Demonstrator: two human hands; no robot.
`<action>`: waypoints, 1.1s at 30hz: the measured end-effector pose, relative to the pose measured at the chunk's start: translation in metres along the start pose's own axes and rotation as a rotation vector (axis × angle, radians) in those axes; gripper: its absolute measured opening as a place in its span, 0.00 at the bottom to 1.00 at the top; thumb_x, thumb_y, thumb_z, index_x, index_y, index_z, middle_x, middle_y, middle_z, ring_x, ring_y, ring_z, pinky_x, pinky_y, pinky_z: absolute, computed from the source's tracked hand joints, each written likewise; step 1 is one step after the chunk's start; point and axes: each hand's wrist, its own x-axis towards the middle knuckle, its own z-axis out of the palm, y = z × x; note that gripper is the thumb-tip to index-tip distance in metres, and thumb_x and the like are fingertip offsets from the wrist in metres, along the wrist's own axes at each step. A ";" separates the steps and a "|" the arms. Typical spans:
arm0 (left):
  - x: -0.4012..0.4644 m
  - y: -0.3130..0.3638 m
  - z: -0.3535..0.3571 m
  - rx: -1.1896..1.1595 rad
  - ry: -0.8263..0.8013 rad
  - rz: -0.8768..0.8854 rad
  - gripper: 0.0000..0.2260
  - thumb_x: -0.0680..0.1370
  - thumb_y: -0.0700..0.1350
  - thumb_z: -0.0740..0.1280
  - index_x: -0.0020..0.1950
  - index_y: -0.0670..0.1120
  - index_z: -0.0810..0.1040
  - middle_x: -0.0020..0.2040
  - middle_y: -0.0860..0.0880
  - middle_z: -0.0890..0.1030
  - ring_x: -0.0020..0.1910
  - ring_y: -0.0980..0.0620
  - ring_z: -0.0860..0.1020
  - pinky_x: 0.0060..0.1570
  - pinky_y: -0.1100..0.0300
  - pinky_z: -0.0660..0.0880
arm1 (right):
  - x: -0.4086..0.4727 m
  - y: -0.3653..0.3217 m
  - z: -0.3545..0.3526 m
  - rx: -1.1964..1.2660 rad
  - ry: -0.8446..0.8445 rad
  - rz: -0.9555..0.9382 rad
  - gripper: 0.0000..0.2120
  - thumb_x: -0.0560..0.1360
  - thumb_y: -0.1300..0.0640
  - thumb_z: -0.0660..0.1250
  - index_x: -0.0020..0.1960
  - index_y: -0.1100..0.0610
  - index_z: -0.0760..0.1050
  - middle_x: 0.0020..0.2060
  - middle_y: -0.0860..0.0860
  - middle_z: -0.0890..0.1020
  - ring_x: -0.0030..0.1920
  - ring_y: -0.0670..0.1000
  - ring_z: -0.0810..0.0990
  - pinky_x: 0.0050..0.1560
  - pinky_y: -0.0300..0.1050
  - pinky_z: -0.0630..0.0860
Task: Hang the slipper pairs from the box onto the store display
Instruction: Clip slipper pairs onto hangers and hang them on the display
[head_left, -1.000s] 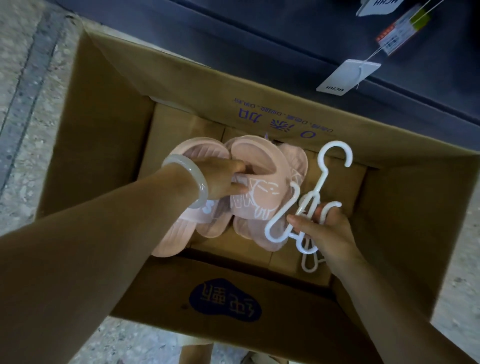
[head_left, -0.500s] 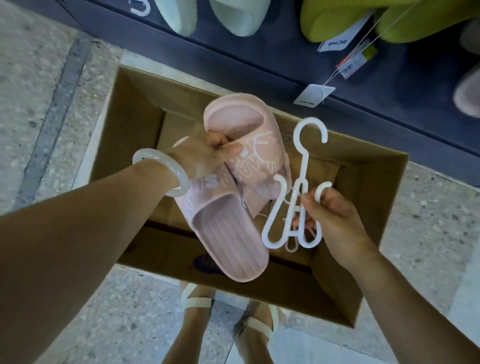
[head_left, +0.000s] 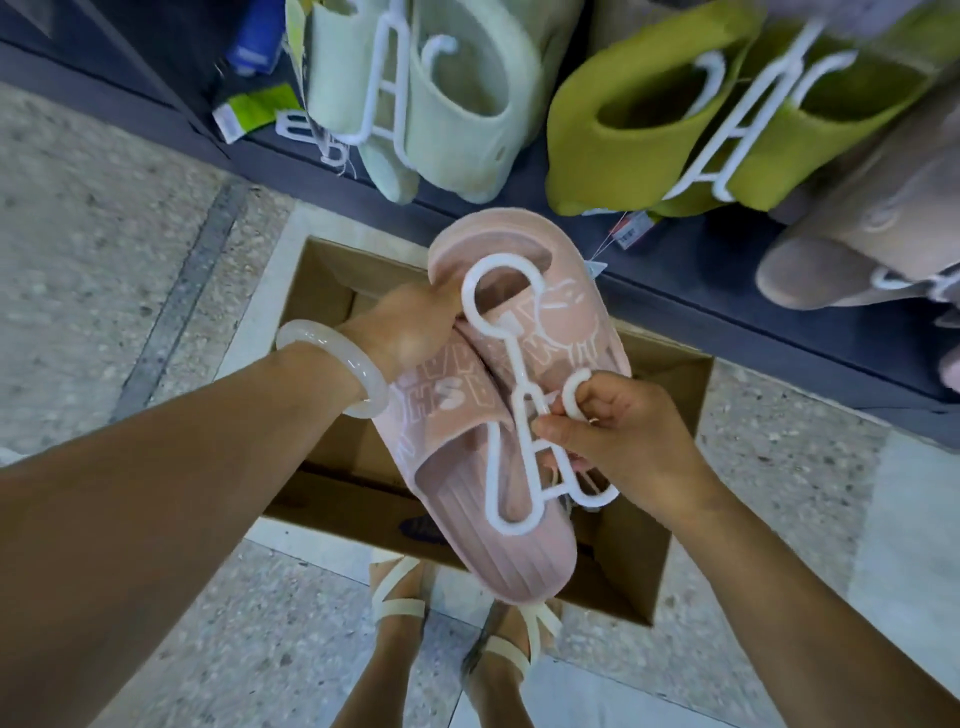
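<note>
A pair of pink slippers (head_left: 498, 530) with white print hangs above the cardboard box (head_left: 670, 499), one lying against the other. My left hand (head_left: 410, 332) grips the pair at its upper edge. My right hand (head_left: 618, 431) pinches a white plastic hanger (head_left: 511, 395) that lies across the front of the slippers, its hook pointing up towards the display. The dark store display (head_left: 727, 270) runs along the top, with slipper pairs hanging on it.
On the display hang pale green slippers (head_left: 467, 98), lime green slippers (head_left: 675, 104) and beige slippers (head_left: 852, 244), each on white hangers, with price tags dangling. My sandalled feet (head_left: 447, 639) stand on the speckled floor just in front of the box.
Both hands have risen out of the box with the pink pair and the hanger. The hanger has come in front of the slippers, and the view has tilted up to the display.
</note>
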 end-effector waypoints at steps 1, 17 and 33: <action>-0.007 0.006 -0.004 -0.070 0.011 -0.003 0.17 0.82 0.47 0.53 0.55 0.38 0.77 0.51 0.40 0.77 0.42 0.46 0.75 0.36 0.63 0.70 | -0.003 -0.010 -0.003 -0.015 0.013 -0.009 0.04 0.68 0.58 0.74 0.40 0.54 0.79 0.36 0.45 0.85 0.35 0.45 0.84 0.34 0.35 0.80; -0.097 0.091 -0.041 0.073 -0.234 0.249 0.20 0.75 0.57 0.64 0.62 0.47 0.77 0.58 0.51 0.79 0.57 0.53 0.76 0.59 0.60 0.71 | -0.091 -0.083 -0.042 0.103 0.178 0.028 0.18 0.65 0.60 0.76 0.37 0.58 0.65 0.41 0.58 0.83 0.34 0.54 0.85 0.31 0.45 0.81; -0.242 0.194 -0.097 0.241 -0.162 0.448 0.23 0.67 0.73 0.60 0.55 0.63 0.75 0.57 0.52 0.79 0.58 0.49 0.77 0.64 0.48 0.72 | -0.218 -0.161 -0.098 0.390 0.074 -0.147 0.07 0.72 0.62 0.68 0.37 0.61 0.82 0.28 0.53 0.83 0.27 0.48 0.78 0.30 0.41 0.75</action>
